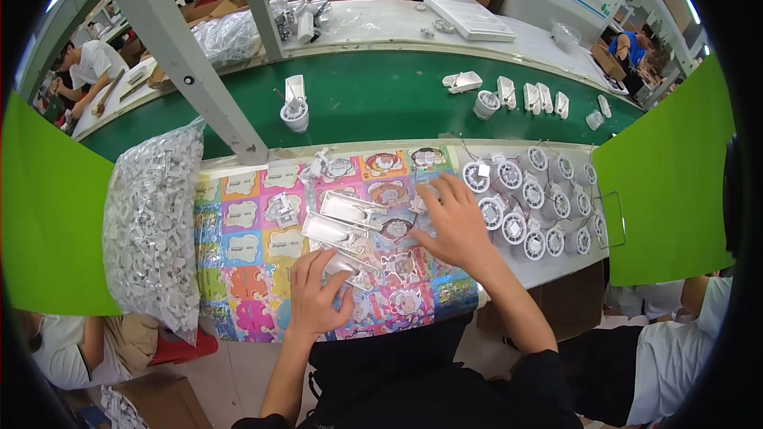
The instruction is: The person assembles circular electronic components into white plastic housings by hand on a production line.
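One white housing (357, 268) beside left grip (318, 295)

white shells (330, 229) on patterned worktop (253, 314)

Grey posts (181, 56) stand by a green conveyor belt (381, 87) and white bench (381, 20), above pale floor (242, 369).

1. My clothing (477, 393) is black.
2. The sheet (251, 282) before me is a patchwork of pink, purple, yellow, orange and blue squares, printed with cartoon shapes.
3. The 3 casings (330, 230) straight ahead of me are white.
4. The round units (514, 226) on my right have white rims and greyish sides.
5. The bagged pieces (155, 226) on my left are white.
6. The belt (381, 95) ahead is deep green.
7. The side panels (675, 191) are bright lime.
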Tool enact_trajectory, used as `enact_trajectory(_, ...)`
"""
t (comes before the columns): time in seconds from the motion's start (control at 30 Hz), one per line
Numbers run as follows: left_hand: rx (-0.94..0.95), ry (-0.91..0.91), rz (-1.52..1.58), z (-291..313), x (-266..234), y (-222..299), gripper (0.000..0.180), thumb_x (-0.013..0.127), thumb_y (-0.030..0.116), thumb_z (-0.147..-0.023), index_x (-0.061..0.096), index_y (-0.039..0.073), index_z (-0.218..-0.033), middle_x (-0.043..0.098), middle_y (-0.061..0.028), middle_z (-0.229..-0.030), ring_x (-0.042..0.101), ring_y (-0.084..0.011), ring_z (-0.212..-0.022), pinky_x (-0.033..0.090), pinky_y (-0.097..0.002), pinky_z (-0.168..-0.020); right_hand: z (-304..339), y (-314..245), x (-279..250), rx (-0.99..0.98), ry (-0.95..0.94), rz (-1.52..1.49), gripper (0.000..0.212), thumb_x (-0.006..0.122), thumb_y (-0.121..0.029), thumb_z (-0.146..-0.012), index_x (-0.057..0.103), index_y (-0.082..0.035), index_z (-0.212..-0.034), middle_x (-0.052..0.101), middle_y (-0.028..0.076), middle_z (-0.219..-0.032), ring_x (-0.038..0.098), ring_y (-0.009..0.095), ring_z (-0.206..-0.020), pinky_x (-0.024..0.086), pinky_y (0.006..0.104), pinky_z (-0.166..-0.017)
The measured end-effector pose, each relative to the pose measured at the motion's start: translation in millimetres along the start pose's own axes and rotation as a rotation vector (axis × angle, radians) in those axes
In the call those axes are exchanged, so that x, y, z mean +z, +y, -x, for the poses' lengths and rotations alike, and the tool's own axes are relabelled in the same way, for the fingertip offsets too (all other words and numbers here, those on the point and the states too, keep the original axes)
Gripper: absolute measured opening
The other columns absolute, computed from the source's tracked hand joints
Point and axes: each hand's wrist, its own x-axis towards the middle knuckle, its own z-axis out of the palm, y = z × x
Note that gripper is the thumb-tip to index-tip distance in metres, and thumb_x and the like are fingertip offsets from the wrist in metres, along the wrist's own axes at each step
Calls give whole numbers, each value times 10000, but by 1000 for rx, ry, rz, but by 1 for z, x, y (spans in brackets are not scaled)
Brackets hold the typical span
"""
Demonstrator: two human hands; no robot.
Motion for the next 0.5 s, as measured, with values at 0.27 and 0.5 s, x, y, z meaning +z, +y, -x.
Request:
enact_trajectory(0.27, 13, -201, 18, 7, -13, 5, 183, 782, 98, -762, 704, 62, -923, 636, -144, -1284, 583, -346, -1224, 416, -498, -1093, 50, -5, -2, -25, -179, -187, 571, 798, -150, -788, 602, -94, -1321, 613, 116, -1229, 598, 334, -1151, 529, 448, -919)
enact_trajectory(0.5, -152, -400, 29, -17, -19, 16, 555, 802, 83, -749, 549, 39, -1240, 654, -137, -1132, 627, -346, -1112, 467, -448, -987, 63, -33, -9, -202, -250, -389, 557, 812, -153, -810, 616, -111, -1329, 581, 137, -1301, 603, 346, -1184, 543, 434, -930)
